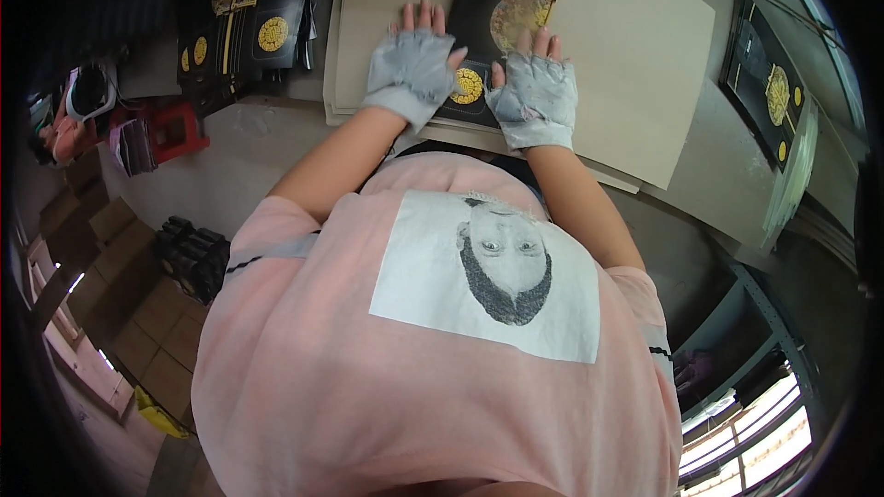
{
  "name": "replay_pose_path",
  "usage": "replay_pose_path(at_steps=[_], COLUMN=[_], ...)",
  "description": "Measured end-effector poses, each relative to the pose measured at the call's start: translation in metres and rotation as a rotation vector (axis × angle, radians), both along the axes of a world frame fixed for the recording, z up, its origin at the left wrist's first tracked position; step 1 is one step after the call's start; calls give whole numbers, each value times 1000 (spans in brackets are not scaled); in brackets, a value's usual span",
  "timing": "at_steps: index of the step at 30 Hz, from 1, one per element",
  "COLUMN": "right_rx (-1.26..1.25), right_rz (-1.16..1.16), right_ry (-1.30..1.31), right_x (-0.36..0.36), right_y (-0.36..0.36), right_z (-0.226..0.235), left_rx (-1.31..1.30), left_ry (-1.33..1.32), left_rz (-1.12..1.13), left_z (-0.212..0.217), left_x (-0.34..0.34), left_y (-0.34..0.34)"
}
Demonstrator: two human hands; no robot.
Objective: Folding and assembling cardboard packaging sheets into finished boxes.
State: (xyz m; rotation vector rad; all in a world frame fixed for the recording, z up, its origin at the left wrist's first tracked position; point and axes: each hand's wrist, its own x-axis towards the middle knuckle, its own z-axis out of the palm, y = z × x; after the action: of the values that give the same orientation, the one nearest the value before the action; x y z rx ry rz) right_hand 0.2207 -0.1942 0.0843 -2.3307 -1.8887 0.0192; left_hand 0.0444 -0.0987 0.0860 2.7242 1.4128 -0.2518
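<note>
My left hand point(412, 69) and my right hand point(537, 92), both in grey fingerless gloves, lie flat with fingers together and stretched forward, clamped on nothing. Under my palms is a black printed sheet point(502, 28) with round gold emblems; one small emblem shows between my thumbs, a larger one just ahead of my right fingertips. The sheet rests on a stack of tan cardboard sheets point(635, 55) that spreads past my fingers on both sides. Far left of my left fingers, more black and gold packages point(244, 9) pile up, with a small red tag beyond them. Well right of my right fingers lies another black panel with gold marks point(769, 83). A red crate point(175, 129) sits left, lower. My pink shirt hides the table's near edge.
</note>
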Motion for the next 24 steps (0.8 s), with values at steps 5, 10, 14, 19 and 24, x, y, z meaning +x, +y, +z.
replay_pose_path(at_steps=[5,10,14,19,24], right_rx=[-49,-79,-165,-163,-146], right_rz=[14,19,15,16,18], right_ry=[2,41,76,102,111], right_x=[0,2,3,6,7], right_y=[2,3,4,7,5], right_z=[3,-2,3,8,3], left_rx=[162,102,61,131,202], left_ry=[-148,-504,-175,-153,-129], left_rz=[96,85,212,237,257], left_z=[-14,-3,14,24,22], left_x=[43,77,120,153,165], left_y=[75,133,187,237,258])
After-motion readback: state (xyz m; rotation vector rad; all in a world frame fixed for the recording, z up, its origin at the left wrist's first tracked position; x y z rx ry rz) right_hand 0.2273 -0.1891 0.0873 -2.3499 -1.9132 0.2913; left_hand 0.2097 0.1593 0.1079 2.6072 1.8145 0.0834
